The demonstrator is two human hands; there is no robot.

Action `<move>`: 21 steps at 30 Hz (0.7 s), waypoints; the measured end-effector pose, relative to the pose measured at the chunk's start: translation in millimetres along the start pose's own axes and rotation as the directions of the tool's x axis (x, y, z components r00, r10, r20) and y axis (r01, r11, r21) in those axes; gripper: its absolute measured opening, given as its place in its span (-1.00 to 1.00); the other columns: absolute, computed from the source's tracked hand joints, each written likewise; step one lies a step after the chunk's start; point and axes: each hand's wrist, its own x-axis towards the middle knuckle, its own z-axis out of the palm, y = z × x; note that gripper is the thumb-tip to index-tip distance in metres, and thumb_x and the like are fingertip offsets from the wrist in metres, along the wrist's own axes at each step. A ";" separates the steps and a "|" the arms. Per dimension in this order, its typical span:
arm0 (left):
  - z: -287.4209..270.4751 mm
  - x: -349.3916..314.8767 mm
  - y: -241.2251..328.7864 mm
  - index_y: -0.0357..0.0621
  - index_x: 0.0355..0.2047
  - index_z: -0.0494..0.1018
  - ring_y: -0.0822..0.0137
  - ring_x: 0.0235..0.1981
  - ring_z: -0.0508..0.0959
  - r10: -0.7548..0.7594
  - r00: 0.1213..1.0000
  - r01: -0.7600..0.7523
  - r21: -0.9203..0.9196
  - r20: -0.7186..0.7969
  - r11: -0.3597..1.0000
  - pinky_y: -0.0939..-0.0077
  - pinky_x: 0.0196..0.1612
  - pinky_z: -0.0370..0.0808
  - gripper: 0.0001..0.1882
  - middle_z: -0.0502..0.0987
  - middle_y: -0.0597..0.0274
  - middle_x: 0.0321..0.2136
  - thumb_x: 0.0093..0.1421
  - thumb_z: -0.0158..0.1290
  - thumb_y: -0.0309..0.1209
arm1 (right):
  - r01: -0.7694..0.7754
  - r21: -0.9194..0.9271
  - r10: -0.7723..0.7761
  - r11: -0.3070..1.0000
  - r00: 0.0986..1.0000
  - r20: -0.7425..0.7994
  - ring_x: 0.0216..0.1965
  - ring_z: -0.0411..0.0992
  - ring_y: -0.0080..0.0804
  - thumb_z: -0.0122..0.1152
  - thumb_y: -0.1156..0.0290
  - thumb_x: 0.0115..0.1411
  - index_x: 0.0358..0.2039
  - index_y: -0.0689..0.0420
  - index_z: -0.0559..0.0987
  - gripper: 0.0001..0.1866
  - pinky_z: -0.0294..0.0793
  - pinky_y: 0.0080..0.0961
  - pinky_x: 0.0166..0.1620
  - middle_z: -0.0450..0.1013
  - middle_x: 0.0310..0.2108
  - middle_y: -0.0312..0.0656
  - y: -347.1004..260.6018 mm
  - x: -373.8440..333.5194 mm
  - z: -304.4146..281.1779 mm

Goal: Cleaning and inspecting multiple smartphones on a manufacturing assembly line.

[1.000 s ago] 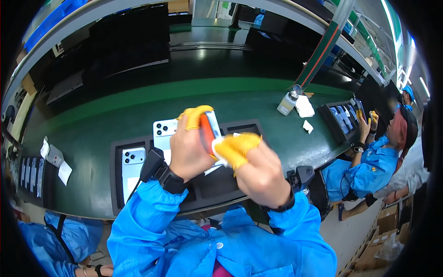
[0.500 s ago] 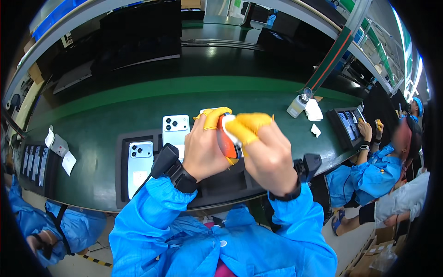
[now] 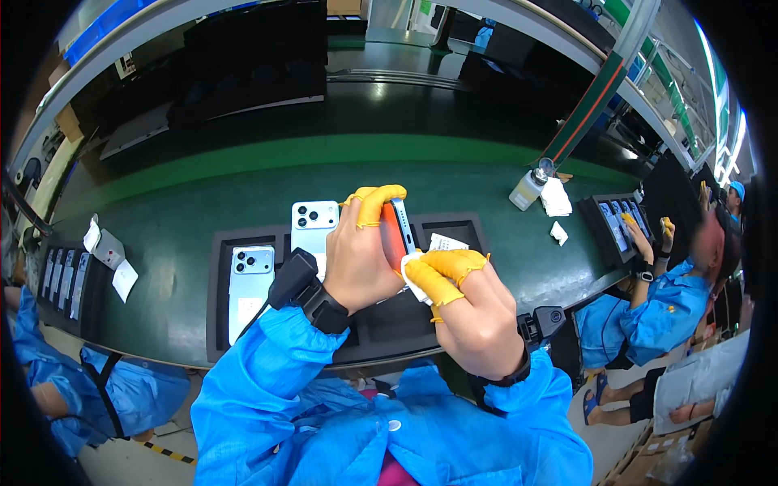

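Observation:
Tilted on its edge above the tray, a smartphone is gripped by my left hand; its screen side shows orange. My right hand pinches a folded white wipe against the phone's lower end. Yellow finger cots cover fingertips of both hands. Beneath them lies a dark foam tray with compartments. One light-blue phone with three camera lenses lies in its left compartment. Another light-blue phone sits at the tray's far edge, partly hidden by my left hand. A white printed slip rests at the right.
A clear dispenser bottle, white wipes and a crumpled scrap stand at the right of the green bench. Farther right, a co-worker reaches over a phone tray. Another phone tray and a small white box are at left.
My right hand has moved down with the wipe, from the phone's upper part to its lower end. The phone has turned, showing more of its edge. The co-worker's hand has shifted over their tray.

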 end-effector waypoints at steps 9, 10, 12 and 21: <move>0.4 3.5 8.2 -0.14 -0.02 0.38 -0.06 -0.14 0.49 -0.004 0.999 0.001 0.059 0.050 0.998 0.21 -0.20 0.53 -0.31 0.44 0.02 -0.16 -0.26 0.33 -0.49 | 0.078 -0.141 -0.071 0.987 0.996 0.054 -0.26 0.50 -0.14 0.26 0.59 -0.20 -0.19 0.37 0.58 -0.56 0.56 -0.40 -0.21 0.47 -0.27 -0.04 11.1 5.1 -2.0; -1.4 3.5 8.0 -0.15 -0.02 0.38 -0.07 -0.15 0.49 -0.026 0.997 0.019 0.104 0.073 0.994 0.20 -0.21 0.53 -0.30 0.44 0.02 -0.16 -0.26 0.33 -0.49 | 0.083 -0.170 -0.070 0.982 0.994 0.079 -0.25 0.51 -0.13 0.25 0.59 -0.20 -0.20 0.37 0.59 -0.57 0.56 -0.40 -0.16 0.48 -0.26 -0.03 9.5 -2.3 -1.1; 0.3 2.1 10.0 -0.15 0.00 0.37 -0.07 -0.16 0.49 -0.027 0.996 0.016 0.127 0.080 0.992 0.19 -0.23 0.53 -0.30 0.45 0.03 -0.18 -0.25 0.34 -0.48 | 0.075 -0.161 -0.065 0.984 0.995 0.071 -0.24 0.50 -0.12 0.25 0.59 -0.20 -0.20 0.37 0.58 -0.57 0.56 -0.38 -0.18 0.47 -0.28 -0.03 11.6 -0.6 -1.1; -2.3 3.0 6.9 -0.17 0.00 0.39 -0.06 -0.13 0.49 -0.016 0.997 0.007 0.118 0.074 0.993 0.22 -0.20 0.54 -0.30 0.45 0.00 -0.14 -0.24 0.35 -0.44 | 0.124 -0.156 -0.114 0.980 0.991 0.067 -0.29 0.50 -0.15 0.26 0.58 -0.23 -0.31 0.36 0.59 -0.64 0.56 -0.38 -0.24 0.46 -0.31 -0.06 13.6 -4.0 -0.1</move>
